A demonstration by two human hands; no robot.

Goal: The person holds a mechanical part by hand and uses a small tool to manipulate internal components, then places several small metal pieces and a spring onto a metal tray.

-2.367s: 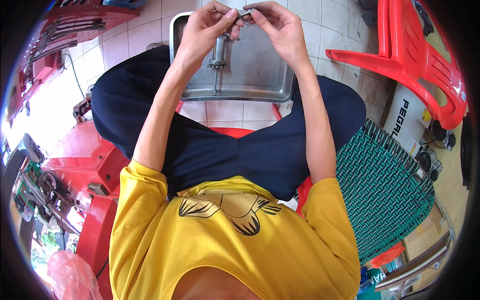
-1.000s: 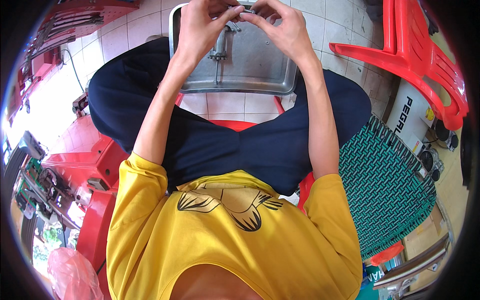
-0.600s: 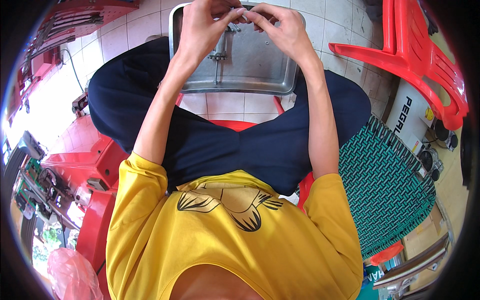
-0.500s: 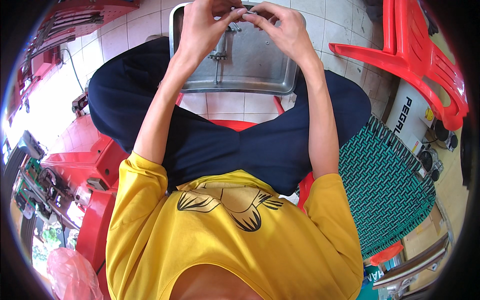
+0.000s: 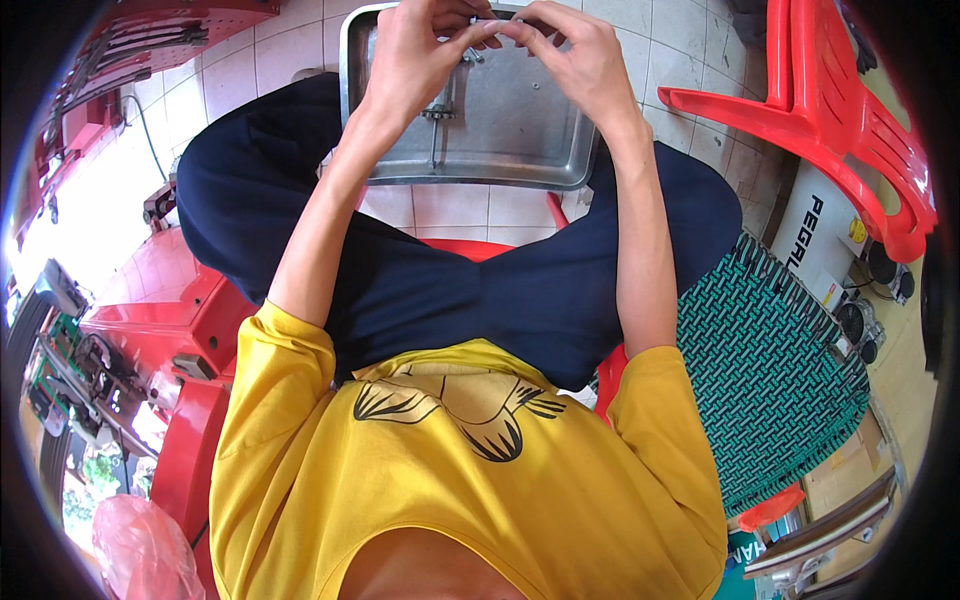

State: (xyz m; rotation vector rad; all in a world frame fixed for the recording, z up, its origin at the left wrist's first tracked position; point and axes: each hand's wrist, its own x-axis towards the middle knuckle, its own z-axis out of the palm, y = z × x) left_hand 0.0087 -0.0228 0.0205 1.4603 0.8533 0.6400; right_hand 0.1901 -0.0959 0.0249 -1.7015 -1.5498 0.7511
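Note:
My left hand (image 5: 420, 50) and my right hand (image 5: 573, 55) meet at the top, over a steel tray (image 5: 520, 140). Thumbs and fingers of both are pinched together on a small metal piece (image 5: 477, 22), mostly hidden by the fingertips. Beneath them in the tray lies a metal cylinder assembly (image 5: 436, 113) with a flange and a thin rod pointing toward me. Another small metal fitting (image 5: 472, 56) shows just under my fingers, partly hidden.
A red plastic chair (image 5: 820, 110) is at the right, beside a white tank (image 5: 808, 240) and a green woven seat (image 5: 760, 370). Red tool cabinets (image 5: 165, 330) and equipment line the left, with a pink plastic bag (image 5: 140, 550). My crossed legs (image 5: 260, 200) flank the tray.
Since the oldest frame, the tray sits slightly higher in view. In the last half second both hands have shifted slightly to the right, still pinched together at the small piece.

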